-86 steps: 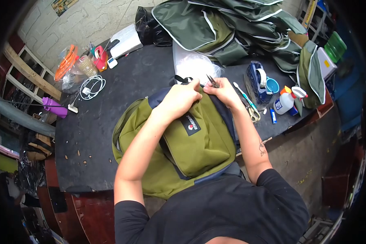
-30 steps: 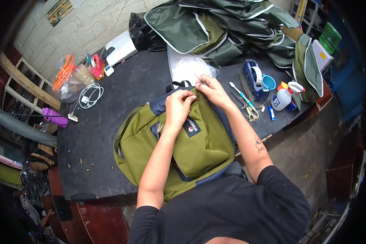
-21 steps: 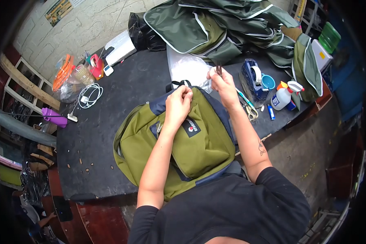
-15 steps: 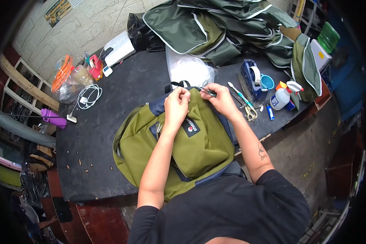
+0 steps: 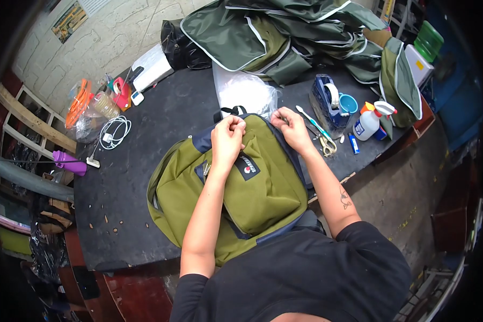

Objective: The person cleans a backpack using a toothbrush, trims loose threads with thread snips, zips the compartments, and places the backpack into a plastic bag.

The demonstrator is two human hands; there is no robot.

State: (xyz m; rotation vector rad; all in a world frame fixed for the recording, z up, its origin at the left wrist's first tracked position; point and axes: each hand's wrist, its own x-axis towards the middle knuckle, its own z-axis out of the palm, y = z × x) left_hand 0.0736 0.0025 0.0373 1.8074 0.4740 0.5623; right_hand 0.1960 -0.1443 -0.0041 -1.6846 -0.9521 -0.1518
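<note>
An olive-green backpack point(image 5: 271, 198) with navy trim and a black logo patch point(image 5: 247, 167) lies on the dark table before me. Over its upper part, my left hand point(image 5: 228, 138) is closed in a pinch; whatever is between the fingertips is too small to make out. At the bag's top right edge, my right hand point(image 5: 291, 129) has its fingers curled together, and their contents are hidden. Between the hands runs the navy top edge, with a black carry loop point(image 5: 232, 111) just beyond.
Dark green fabric pieces point(image 5: 225, 40) with white edging are heaped at the back. Right of the bag are a tape dispenser point(image 5: 322, 99), scissors point(image 5: 327, 146), a toothbrush point(image 5: 314, 122) and a spray bottle point(image 5: 366, 124). A white cable point(image 5: 115, 131) and purple bottle point(image 5: 70, 163) are left.
A small dark tool with a metal tip showed in my right hand earlier; it is out of sight now. That hand has turned and moved slightly away from the left. The view has shifted slightly.
</note>
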